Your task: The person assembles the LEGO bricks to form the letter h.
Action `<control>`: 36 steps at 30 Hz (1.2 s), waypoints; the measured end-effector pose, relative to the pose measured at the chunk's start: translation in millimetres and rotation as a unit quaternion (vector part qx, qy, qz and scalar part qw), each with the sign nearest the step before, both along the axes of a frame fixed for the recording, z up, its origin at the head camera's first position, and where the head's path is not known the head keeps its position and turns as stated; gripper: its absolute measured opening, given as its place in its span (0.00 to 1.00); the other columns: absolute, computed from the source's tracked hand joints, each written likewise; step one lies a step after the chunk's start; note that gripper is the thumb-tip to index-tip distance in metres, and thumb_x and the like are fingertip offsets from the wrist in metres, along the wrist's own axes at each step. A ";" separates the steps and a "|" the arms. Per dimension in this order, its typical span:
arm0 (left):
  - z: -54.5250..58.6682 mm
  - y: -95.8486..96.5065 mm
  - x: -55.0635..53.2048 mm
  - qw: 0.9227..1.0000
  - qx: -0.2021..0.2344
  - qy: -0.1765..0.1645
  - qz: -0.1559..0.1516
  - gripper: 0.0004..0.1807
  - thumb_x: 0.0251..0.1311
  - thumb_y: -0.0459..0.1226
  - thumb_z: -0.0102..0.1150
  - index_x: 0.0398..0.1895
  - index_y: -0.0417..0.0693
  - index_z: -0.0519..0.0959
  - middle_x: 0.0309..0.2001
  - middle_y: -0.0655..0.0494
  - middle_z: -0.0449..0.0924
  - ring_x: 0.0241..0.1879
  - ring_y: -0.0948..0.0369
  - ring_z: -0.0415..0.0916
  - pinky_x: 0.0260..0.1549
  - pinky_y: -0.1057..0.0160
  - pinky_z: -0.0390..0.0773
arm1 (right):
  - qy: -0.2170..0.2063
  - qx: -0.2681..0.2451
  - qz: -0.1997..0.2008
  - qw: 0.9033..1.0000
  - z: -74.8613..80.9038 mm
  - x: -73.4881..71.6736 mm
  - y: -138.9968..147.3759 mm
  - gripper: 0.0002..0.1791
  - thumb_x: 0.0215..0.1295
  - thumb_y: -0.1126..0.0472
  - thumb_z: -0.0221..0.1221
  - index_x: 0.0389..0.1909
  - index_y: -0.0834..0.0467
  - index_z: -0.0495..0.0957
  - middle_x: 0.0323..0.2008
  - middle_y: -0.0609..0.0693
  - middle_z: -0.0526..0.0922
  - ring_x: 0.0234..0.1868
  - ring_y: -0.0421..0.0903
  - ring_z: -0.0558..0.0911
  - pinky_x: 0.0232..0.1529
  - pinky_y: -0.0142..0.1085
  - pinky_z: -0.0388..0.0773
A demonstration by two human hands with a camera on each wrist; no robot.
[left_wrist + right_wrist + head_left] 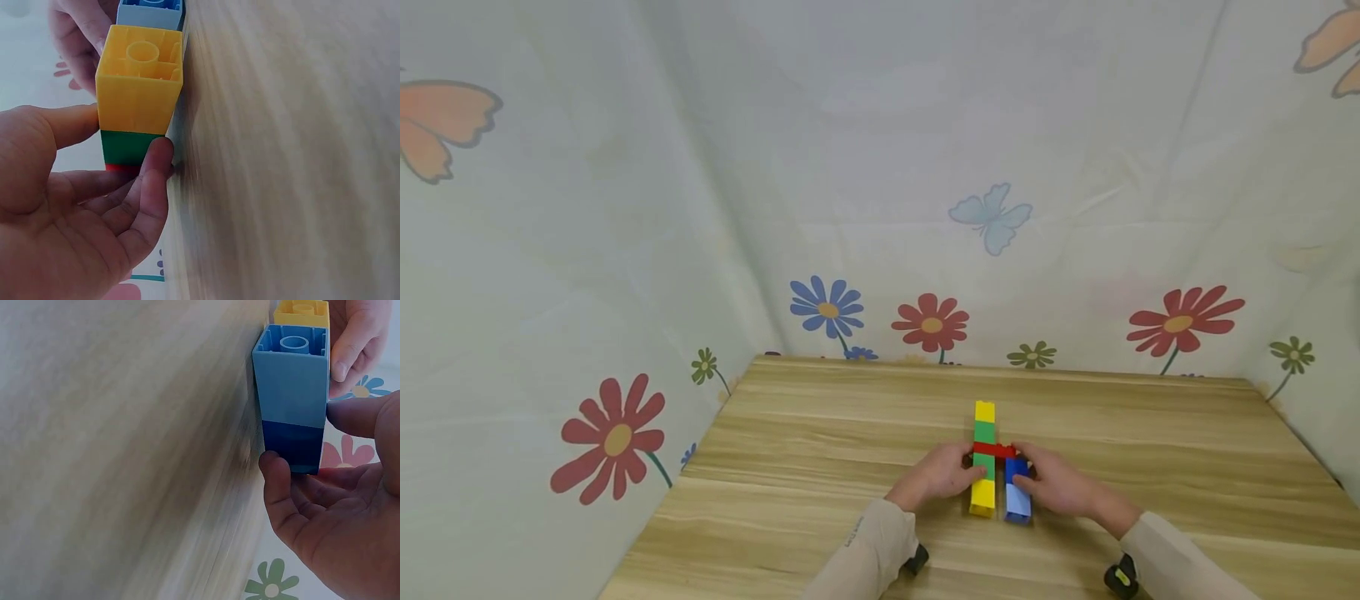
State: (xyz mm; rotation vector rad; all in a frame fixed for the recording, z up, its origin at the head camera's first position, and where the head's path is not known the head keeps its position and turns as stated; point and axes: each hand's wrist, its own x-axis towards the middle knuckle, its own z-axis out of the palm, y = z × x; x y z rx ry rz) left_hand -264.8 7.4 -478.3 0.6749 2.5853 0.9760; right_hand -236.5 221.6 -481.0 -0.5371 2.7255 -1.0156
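A toy building-brick build lies on the wooden table. Its long column has a yellow brick [985, 411], a green brick [984, 432], a red brick [998, 451], then green and yellow again. The red brick reaches right to a shorter leg of a dark blue brick [292, 444] and a light blue brick [1018, 502]. My left hand [942, 475] grips the column around its lower green brick [128, 147], thumb on one side, fingers on the other. With thumb and fingers my right hand [1060, 482] holds the blue leg. Hollow undersides of the end bricks face the wrist cameras.
The wooden table [820, 425] extends around the bricks, its far edge meeting a flower-printed cloth backdrop [880, 167]. Another cloth wall stands at the left. Dark wrist devices [1122, 577] sit at both sleeves.
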 end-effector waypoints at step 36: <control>-4.7 -1.7 -2.6 0.999 0.022 -0.036 0.011 0.15 0.62 0.42 0.60 0.49 0.46 0.77 0.32 0.62 0.75 0.28 0.63 0.71 0.32 0.67 0.73 | -0.006 -0.004 0.000 1.000 -3.0 2.0 -0.4 0.30 0.67 0.60 0.57 0.64 0.71 0.60 0.55 0.63 0.73 0.49 0.51 0.76 0.50 0.52 0.72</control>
